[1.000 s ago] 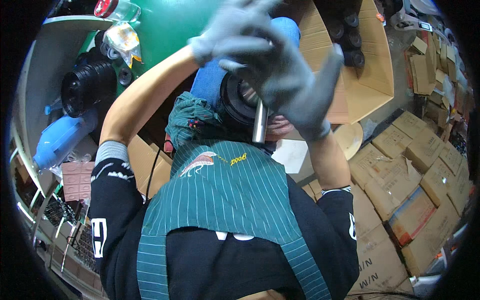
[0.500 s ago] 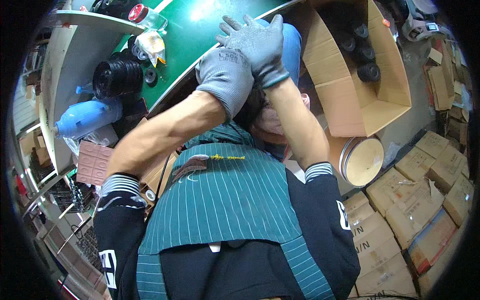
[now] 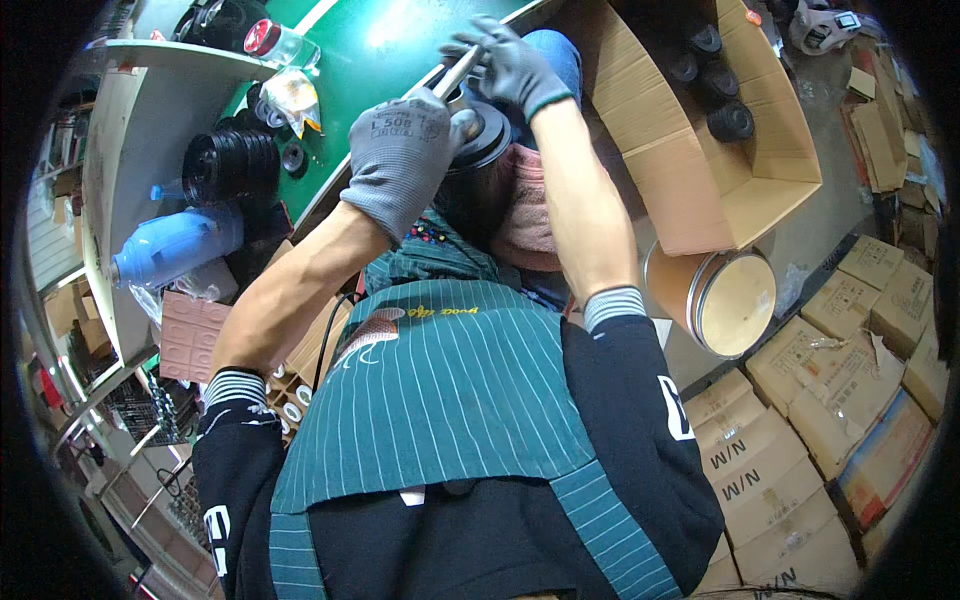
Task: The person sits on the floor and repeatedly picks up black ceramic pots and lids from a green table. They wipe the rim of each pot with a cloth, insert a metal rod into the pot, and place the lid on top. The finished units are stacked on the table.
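My left hand (image 3: pixel 400 145), in a grey knit work glove, is closed around a pale flat strip (image 3: pixel 458 73) that slants up out of the fist. Its thumb lies at the edge of a black round disc-like part (image 3: pixel 487 142), partly hidden by the hand, above my lap. My right hand (image 3: pixel 520 72), gloved alike, is just beyond the strip's upper end, fingers apart and slightly bent. Whether those fingers touch the strip is hard to see. Blue cloth (image 3: pixel 556 58) and a pink fuzzy cloth (image 3: pixel 528 215) show beneath my right arm.
A green tabletop (image 3: pixel 365 70) carries a red-lidded jar (image 3: pixel 285 42), a plastic packet (image 3: pixel 292 100) and black ringed parts (image 3: pixel 225 165). A blue bottle (image 3: pixel 180 243) lies at left. At right stand an open carton (image 3: pixel 680 190) with black round parts, a drum (image 3: pixel 735 303) and stacked boxes (image 3: pixel 800 400).
My hands, overlapped before, have separated. The left moved down and left, the right slightly right. The black disc and the pale strip now show between them.
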The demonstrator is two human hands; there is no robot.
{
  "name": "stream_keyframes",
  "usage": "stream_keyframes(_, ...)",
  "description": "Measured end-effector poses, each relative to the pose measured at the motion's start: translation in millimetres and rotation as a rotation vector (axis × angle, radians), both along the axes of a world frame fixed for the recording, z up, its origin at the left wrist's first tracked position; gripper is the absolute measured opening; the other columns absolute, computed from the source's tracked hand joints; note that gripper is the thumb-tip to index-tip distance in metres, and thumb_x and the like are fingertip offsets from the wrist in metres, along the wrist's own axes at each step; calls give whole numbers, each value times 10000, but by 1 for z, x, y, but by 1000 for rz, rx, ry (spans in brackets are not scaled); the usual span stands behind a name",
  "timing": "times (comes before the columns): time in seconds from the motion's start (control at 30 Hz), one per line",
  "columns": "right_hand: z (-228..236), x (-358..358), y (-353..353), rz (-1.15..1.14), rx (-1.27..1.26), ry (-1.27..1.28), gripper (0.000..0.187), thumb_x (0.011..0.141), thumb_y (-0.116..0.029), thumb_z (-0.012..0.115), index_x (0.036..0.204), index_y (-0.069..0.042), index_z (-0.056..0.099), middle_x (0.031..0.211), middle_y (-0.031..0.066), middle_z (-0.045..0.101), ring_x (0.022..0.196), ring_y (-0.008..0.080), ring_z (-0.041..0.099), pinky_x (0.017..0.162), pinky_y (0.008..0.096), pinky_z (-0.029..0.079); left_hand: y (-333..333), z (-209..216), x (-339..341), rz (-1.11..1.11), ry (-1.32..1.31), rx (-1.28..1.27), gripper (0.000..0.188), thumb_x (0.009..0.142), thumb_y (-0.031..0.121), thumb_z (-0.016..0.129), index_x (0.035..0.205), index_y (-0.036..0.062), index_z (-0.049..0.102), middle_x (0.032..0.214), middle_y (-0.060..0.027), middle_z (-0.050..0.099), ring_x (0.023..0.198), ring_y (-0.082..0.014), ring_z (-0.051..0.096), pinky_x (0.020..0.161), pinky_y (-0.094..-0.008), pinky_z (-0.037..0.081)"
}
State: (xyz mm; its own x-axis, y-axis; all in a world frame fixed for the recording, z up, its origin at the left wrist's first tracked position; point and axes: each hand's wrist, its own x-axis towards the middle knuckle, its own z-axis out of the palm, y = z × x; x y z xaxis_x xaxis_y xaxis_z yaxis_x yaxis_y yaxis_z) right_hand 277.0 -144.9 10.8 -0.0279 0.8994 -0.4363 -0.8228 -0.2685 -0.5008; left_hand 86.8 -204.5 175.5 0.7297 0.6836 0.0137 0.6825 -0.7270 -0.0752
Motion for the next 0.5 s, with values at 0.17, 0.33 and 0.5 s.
stream_keyframes(0.17, -35, -31, 19, 13, 152, 438, 273, 1124, -372, 541, 1090, -124, 649, 852, 66, 631, 856, 284, 646, 989, 442, 552, 2, -4, -14, 39, -60, -25, 547, 1027, 577, 677, 871, 52, 682, 664, -173, 713, 612, -331, 752, 553, -449, 585)
stream_keyframes(0.33, -55, -17, -12, 127, 420, 1280, 247, 1055, -363, 495, 885, -184, 514, 762, -6, 471, 784, 149, 507, 1024, 364, 454, 9, -5, -23, -48, -102, -60, 523, 1063, 536, 648, 914, 37, 690, 652, -198, 679, 598, -356, 730, 525, -450, 552)
stream_keyframes(0.5, 0, -17, -32, 361, 260, 1653, 484, 1127, -343, 492, 676, -214, 372, 595, -34, 328, 637, 201, 412, 855, 375, 472, 22, -7, -41, -106, -183, -154, 482, 1089, 482, 632, 914, 40, 716, 632, -190, 640, 553, -342, 681, 510, -460, 509)
